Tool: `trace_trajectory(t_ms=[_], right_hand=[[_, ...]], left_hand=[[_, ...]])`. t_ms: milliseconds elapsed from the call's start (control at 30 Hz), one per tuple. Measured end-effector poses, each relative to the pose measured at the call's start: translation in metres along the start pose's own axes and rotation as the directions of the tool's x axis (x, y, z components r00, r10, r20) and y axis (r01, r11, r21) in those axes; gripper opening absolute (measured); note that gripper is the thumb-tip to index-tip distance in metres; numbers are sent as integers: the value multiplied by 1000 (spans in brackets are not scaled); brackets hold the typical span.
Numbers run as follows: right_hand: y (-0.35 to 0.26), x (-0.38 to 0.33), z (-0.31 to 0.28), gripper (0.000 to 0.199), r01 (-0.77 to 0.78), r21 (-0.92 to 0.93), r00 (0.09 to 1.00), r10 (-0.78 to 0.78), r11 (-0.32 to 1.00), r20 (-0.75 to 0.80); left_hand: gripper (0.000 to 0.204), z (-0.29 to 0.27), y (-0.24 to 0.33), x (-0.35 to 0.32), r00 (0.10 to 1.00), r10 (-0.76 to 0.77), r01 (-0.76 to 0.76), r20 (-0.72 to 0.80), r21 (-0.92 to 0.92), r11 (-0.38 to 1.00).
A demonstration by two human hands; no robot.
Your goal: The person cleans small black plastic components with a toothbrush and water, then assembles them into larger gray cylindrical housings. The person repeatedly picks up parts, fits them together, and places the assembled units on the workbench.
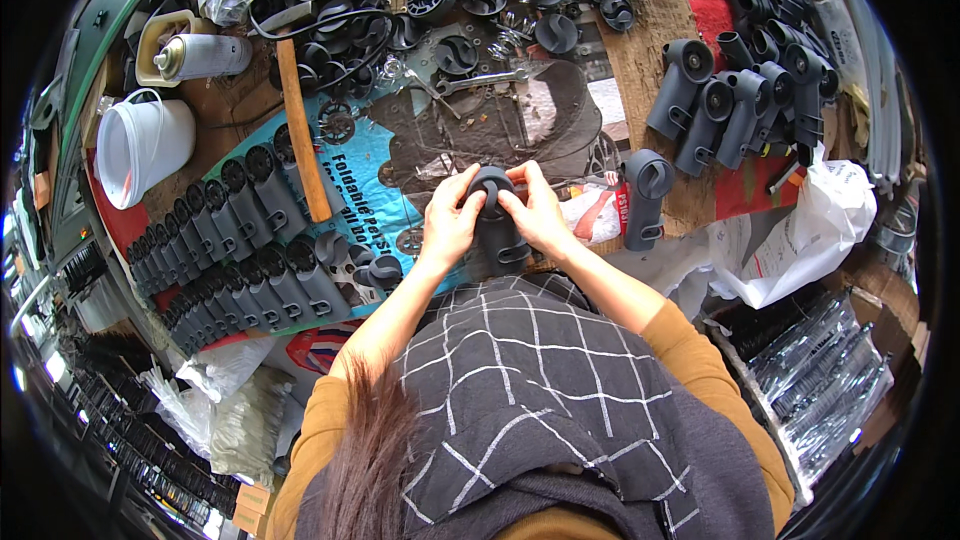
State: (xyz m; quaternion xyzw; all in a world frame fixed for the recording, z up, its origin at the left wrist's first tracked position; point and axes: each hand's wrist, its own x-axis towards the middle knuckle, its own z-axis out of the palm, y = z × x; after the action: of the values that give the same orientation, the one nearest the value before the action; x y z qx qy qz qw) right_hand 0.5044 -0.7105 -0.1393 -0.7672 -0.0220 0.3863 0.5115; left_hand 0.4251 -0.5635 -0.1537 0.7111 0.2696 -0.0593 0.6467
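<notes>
Where the bench begins at far left, 1 white plastic bucket w/ handle (145,150) stands near 1 white spray can w/ metallic top (205,56); any print on it is too small to read. Next, 2 rows of dark-grey plastic fittings w/ wheel-like ends (265,195), approx. a doz. each, far ends too blurred to count, then 1 hammer w/ long wooden handle (303,130). Right of that, a bright-blue printed sheet (385,195) w/ large black lettering. At mid-bench, the left hand (452,215) grips 1 dark-grey plastic tube fitting (498,238) at its round cap, thumb pressed on, fingers curled round the side; 1 steel wrench (482,82) lies beyond. The right hand (538,210) pinches the same cap, thumb vs. fingers. Farther back, a heap of round black plastic caps (555,32), too many to count. Then 1 lone grey fitting w/ cap (647,198), a cluster of grey elbow-shaped fittings (740,100), 6+ overlapping, & 1 white plastic bag (800,230) w/ faint print.
</notes>
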Motion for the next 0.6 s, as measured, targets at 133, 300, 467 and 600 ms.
trace_trajectory(t_ms=[133, 300, 467, 600], right_hand=[[-5, 0, 3, 28, 60, -77, 995, -66, 995, -69], [-33, -2, -18, 28, -28, 319, 991, -16, 947, 133], [-73, -29, -27, 26, 184, -78, 980, -189, 980, -62], [-89, -59, -19, 24, 444, -402, 875, -484, 801, 1]], left_hand=[[44, -1, 15, 2, 1000, 4, -2, -21, 82, 997], [88, -39, 57, 1, 988, 123, -134, 89, 121, 984], [89, -47, 94, -9, 929, -51, 161, 368, -276, 948], [88, -44, 117, -24, 922, 23, 19, 385, -104, 994]])
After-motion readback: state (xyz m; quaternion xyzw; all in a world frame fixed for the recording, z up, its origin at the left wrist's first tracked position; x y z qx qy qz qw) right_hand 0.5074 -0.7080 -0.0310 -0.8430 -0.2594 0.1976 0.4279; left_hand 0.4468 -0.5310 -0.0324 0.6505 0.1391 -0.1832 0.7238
